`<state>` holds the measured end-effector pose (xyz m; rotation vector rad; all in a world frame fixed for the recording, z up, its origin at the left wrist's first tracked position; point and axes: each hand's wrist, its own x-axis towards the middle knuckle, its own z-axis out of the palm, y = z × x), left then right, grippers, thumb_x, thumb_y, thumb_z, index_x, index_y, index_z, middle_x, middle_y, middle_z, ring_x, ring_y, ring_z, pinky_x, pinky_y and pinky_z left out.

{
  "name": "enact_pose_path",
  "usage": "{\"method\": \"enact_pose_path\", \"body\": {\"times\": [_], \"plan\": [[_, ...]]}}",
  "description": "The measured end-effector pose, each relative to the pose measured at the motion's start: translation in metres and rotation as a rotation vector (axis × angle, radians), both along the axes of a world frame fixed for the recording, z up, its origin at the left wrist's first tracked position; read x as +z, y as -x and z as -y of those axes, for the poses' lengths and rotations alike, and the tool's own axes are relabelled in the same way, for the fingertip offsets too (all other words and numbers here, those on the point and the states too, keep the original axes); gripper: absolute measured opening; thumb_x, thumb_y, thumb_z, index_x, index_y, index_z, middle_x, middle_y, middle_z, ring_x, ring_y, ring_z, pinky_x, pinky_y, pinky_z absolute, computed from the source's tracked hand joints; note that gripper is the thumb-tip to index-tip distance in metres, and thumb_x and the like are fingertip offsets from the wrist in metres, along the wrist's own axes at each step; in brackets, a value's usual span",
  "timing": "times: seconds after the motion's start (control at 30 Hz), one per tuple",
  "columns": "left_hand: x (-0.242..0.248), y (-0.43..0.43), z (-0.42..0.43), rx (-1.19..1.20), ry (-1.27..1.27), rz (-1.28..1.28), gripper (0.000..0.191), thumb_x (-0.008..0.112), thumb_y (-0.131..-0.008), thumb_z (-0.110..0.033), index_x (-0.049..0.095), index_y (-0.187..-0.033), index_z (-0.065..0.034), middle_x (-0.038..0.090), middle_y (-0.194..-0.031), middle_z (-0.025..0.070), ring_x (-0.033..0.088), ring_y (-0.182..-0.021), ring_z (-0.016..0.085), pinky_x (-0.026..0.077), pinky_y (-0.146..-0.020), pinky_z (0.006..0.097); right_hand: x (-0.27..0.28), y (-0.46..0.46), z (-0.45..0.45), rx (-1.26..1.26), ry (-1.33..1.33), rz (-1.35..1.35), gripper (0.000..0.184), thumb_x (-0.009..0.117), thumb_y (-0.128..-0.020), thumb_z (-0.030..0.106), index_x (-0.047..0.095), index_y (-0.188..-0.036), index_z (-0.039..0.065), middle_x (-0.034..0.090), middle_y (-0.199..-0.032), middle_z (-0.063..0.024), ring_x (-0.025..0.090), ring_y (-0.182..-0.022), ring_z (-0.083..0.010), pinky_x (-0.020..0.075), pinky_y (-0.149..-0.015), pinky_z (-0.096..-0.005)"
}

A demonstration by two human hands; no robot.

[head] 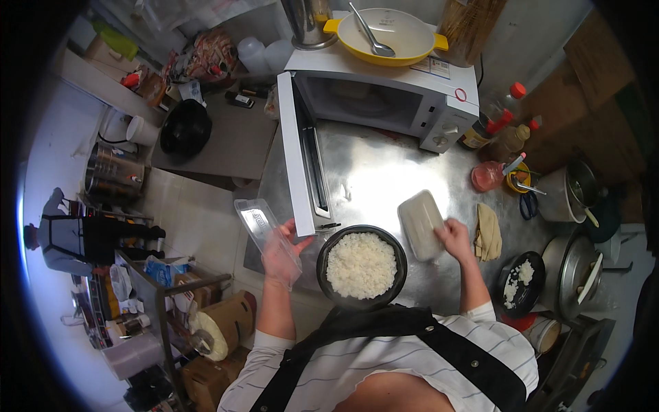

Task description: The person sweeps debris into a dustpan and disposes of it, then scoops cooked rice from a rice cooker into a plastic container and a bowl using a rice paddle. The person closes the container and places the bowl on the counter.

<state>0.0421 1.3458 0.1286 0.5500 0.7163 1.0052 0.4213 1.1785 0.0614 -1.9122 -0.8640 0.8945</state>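
Note:
My left hand (280, 255) holds a clear plastic lid (257, 219) on its outer side, with its fingers spread at the lower corner of the open microwave door (297, 170). My right hand (455, 239) grips the near side of a translucent rectangular plastic container (421, 225); whether anything is inside I cannot tell. Between my hands, close to my body, stands a black round bowl (323, 268) heaped with white cooked rice (362, 265). Beyond them the white microwave oven (448, 123) has its door swung out to the left, and its cavity is dim.
A yellow-handled pan (386, 33) with a spoon sits atop the microwave. On the steel table (360, 201) lie a folded cloth (487, 232) and scissors (528, 206). Bottles (489, 175), pots (558, 193) and a black dish (522, 283) with rice line the right. Another person (77, 244) stands far left.

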Motion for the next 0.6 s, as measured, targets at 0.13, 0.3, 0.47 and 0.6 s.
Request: {"method": "enact_pose_path", "body": {"times": [0.13, 0.3, 0.47, 0.6], "plan": [[0.001, 0.000, -0.001, -0.009, 0.000, 0.008, 0.022, 0.047, -0.091, -0.032, 0.051, -0.083, -0.0106, 0.054, -0.116, 0.0106, 0.048, -0.114, 0.027, 0.042, -0.089, 0.0526, 0.024, 0.017, -0.100, -0.122, -0.318, 0.069, 0.027, 0.066, -0.078, 0.018, 0.047, -0.067, 0.002, 0.049, -0.062, -0.0016, 0.044, -0.059, -0.0066, 0.0395, -0.051, -0.0264], [-0.003, 0.002, -0.003, -0.023, -0.039, -0.005, 0.026, 0.041, -0.095, -0.032, 0.052, -0.087, -0.0102, 0.053, -0.121, 0.0067, 0.050, -0.115, 0.028, 0.041, -0.091, 0.0589, 0.026, 0.028, -0.259, -0.121, -0.513, 0.971, 0.013, 0.058, -0.080, 0.010, 0.049, -0.087, 0.003, 0.056, -0.087, -0.0178, 0.059, -0.079, -0.0351, 0.0471, -0.066, -0.0459], [-0.004, 0.005, -0.002, -0.004, -0.020, 0.013, 0.023, 0.043, -0.093, -0.029, 0.052, -0.087, -0.0088, 0.053, -0.121, 0.0096, 0.051, -0.112, 0.031, 0.042, -0.091, 0.0566, 0.007, 0.001, -0.342, -0.430, -0.094, 0.654, 0.028, 0.057, -0.079, 0.012, 0.051, -0.104, 0.002, 0.059, -0.100, -0.0221, 0.060, -0.091, -0.0373, 0.0495, -0.075, -0.0450], [-0.008, 0.010, -0.004, -0.027, -0.031, 0.049, 0.024, 0.046, -0.092, -0.029, 0.051, -0.086, -0.0064, 0.050, -0.122, 0.0165, 0.052, -0.111, 0.032, 0.044, -0.091, 0.0557, -0.045, -0.043, -0.391, -0.426, -0.032, 0.822, 0.033, 0.050, -0.086, 0.020, 0.056, -0.113, 0.002, 0.060, -0.108, -0.0215, 0.059, -0.097, -0.0367, 0.0487, -0.081, -0.0437]]}}
